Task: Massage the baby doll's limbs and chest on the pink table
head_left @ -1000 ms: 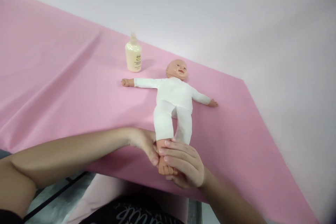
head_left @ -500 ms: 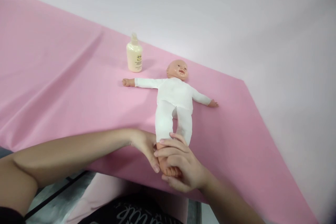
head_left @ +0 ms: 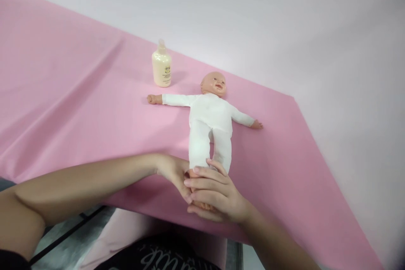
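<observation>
A baby doll (head_left: 211, 112) in white cloth lies on its back with its arms spread, head away from me and feet towards me. My left hand (head_left: 177, 175) is around the side of the doll's foot at the left, thumb along it, its other fingers hidden beneath. Across the top of the same foot lies my right hand (head_left: 218, 192), fingers wrapped over it and pointing left. Most of the foot is covered; a little of the ankle and the toes shows. The doll's other foot is hidden behind my right hand.
A cream pump bottle (head_left: 162, 67) stands beyond the doll's outstretched arm at the left. Pink cloth (head_left: 79, 93) covers the table, with creases at the left. The table's near edge runs just below my hands, and a pale surface lies beyond the far edge.
My right hand has slid slightly left and its fingers have closed further over the foot, covering more of the toes. The held leg has shifted slightly right. The bottle stays in place.
</observation>
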The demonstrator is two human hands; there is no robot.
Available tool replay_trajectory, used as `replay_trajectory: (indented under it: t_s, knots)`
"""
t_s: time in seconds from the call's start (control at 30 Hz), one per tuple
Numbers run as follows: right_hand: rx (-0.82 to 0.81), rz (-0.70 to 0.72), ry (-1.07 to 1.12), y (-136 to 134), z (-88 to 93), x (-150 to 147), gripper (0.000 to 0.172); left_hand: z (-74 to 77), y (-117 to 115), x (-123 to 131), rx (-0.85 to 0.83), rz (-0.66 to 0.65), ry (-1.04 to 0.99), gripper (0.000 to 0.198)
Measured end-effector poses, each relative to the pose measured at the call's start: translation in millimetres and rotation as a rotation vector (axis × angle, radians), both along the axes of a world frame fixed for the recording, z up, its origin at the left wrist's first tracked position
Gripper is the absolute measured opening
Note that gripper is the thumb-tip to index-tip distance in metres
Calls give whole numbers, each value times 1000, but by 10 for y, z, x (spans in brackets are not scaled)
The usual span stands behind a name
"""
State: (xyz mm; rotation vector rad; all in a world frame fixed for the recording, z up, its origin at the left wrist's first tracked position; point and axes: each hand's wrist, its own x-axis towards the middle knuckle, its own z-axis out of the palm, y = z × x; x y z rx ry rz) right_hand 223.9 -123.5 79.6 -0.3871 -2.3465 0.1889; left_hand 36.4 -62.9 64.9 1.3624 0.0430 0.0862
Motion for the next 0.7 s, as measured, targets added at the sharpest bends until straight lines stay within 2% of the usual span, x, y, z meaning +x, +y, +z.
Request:
replay_trajectory:
  t_s: [0.07, 0.2, 0.33, 0.4, 0.53, 0.7]
  knots:
    - [3, -1, 6, 9, -18, 8, 22, -9, 18, -7, -3, -48, 9, 41]
    - [2, 38, -28, 27, -32, 52, 25, -72, 32, -16, -16, -47, 14, 52]
    - [4, 66, -32, 43, -20, 71, 30, -114, 31, -17, -25, -70, 47, 42]
    - [27, 52, -31, 46, -16, 61, 32, -108, 35, -16, -25, -58, 36, 41]
    - [59, -3, -24, 46, -29, 32, 39, -82, 54, -19, -48, -76, 23, 50]
    - [55, 2, -4, 57, -37, 37, 37, -64, 63, -18, -67, -89, 45, 46]
